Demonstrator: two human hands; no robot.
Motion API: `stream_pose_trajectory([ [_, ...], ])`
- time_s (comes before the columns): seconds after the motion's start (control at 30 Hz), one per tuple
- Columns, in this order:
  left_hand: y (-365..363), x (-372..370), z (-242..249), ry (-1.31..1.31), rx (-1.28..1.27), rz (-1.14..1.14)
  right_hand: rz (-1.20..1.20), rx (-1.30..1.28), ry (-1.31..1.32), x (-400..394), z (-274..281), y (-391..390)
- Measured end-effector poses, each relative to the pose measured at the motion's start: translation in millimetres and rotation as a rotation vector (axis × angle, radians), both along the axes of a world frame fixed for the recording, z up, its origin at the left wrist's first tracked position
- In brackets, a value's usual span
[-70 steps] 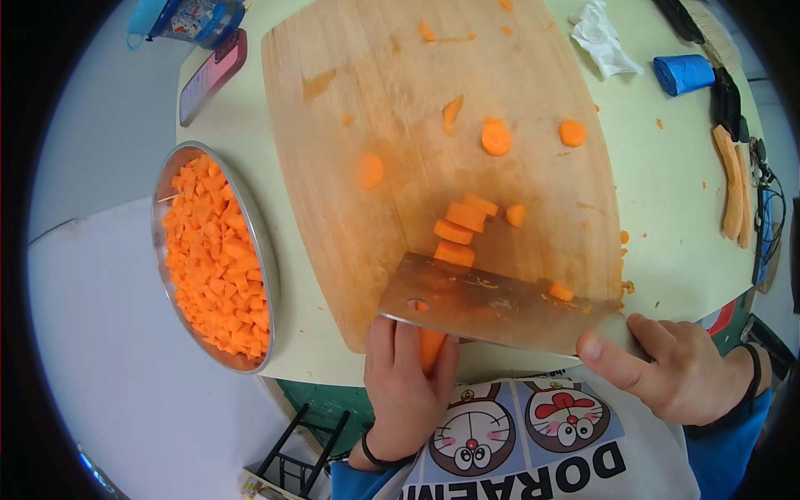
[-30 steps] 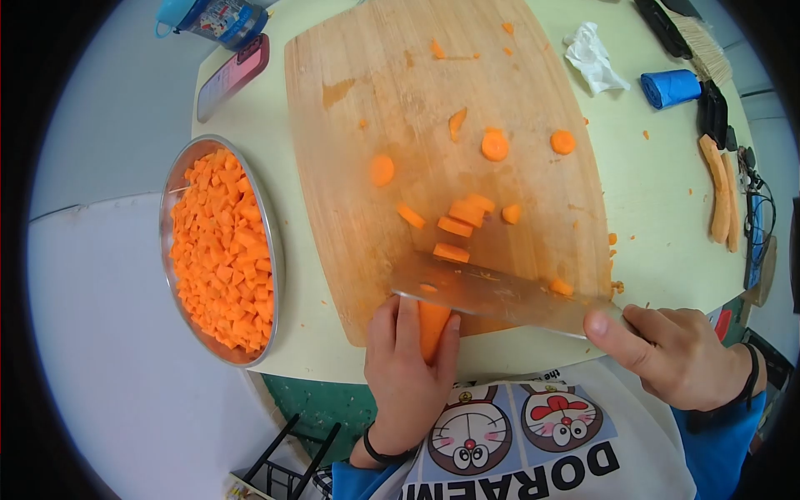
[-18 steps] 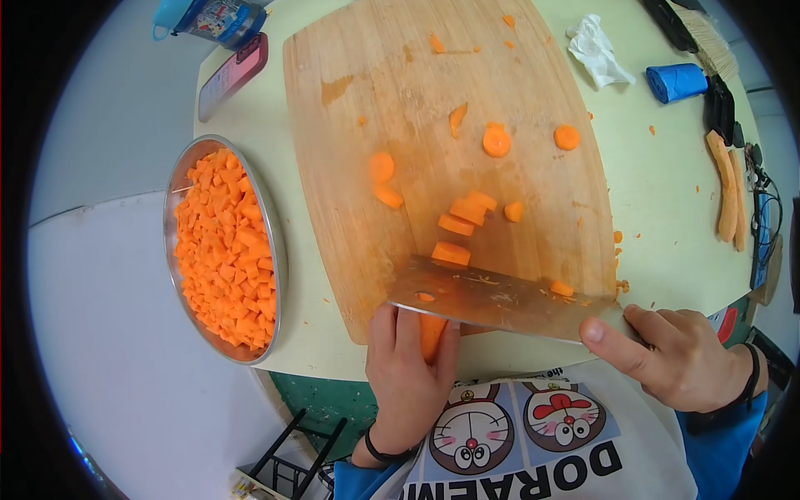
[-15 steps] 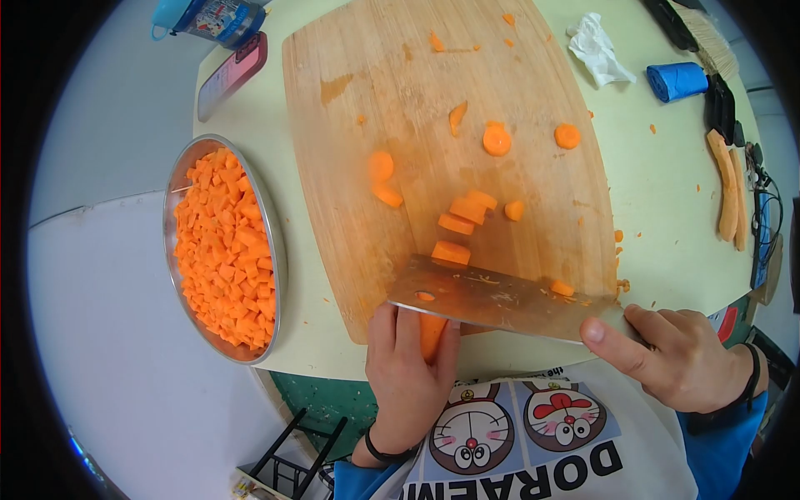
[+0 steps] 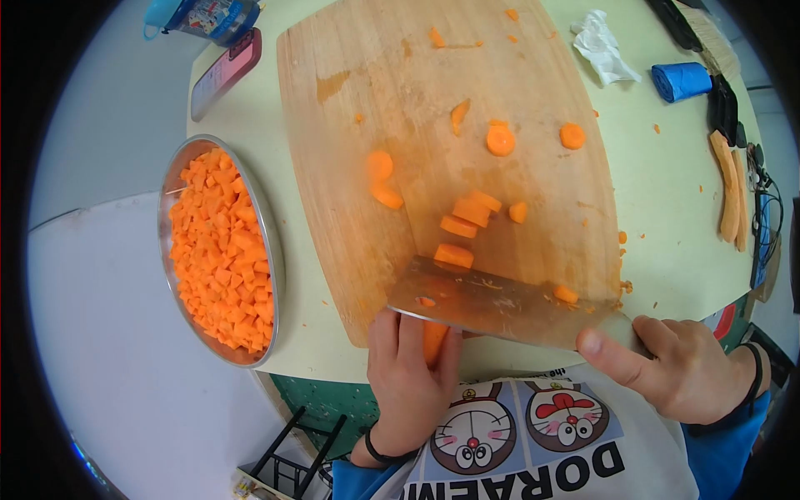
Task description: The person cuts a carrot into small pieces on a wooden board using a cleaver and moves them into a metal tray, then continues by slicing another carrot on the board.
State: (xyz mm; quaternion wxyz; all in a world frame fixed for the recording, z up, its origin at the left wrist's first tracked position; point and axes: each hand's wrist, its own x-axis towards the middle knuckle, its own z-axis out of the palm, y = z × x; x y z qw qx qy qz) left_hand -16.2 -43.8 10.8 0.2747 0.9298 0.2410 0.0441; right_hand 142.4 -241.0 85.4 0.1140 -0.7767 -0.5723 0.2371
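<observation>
My left hand (image 5: 410, 375) grips a carrot (image 5: 434, 340) at the near edge of the wooden cutting board (image 5: 350, 125), fingers wrapped along both sides of it. Over the carrot lies the broad blade of a cleaver (image 5: 500, 304), its front corner right at my left fingertips. The blade hides part of the carrot. At the right, my right hand (image 5: 679, 367) is closed round the cleaver's handle, thumb against the blade's base. Just beyond the blade sit thick carrot slices (image 5: 454, 256), with several more pieces scattered farther up the board.
Left of the board stands a metal bowl (image 5: 272, 275) heaped with diced carrot (image 5: 221, 258). A phone (image 5: 227, 73) and a blue container (image 5: 212, 18) are at the far left. Crumpled tissue (image 5: 604, 48), a blue roll (image 5: 681, 82) and two peeled carrots (image 5: 727, 192) lie on the right.
The view has shifted slightly. Both hands, the cleaver and the carrot hold nearly the same positions, with the right hand a little lower.
</observation>
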Motion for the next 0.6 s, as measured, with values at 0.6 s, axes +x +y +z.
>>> stream_pose_trajectory([
  [0.6, 4.8, 0.5, -1.7, -0.016, 0.025, -0.047, -0.036, 0.021, 0.034, 4.5, -7.1, 18.6],
])
